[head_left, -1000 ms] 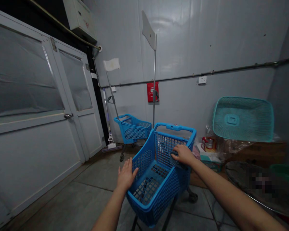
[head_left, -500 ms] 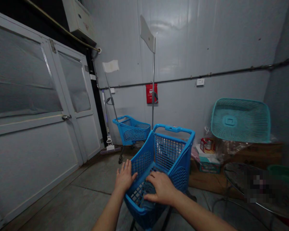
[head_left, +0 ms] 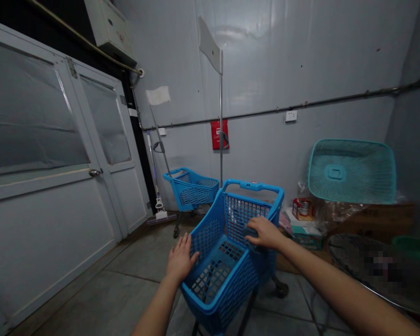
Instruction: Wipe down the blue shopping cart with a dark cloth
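One dark cloth [head_left: 250, 234], gripped in the right hand [head_left: 265, 233], is now meeting the right side of the blue cart [head_left: 238, 285], lower centre of frame, not its floor [head_left: 213, 276]; work is turning sideward; the left hand [head_left: 180, 259] is lying open.

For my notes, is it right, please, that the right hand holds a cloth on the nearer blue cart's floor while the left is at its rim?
No: the head view shows the right hand holding the cloth at the right rim of the nearer blue cart, not its floor. The rest stands.
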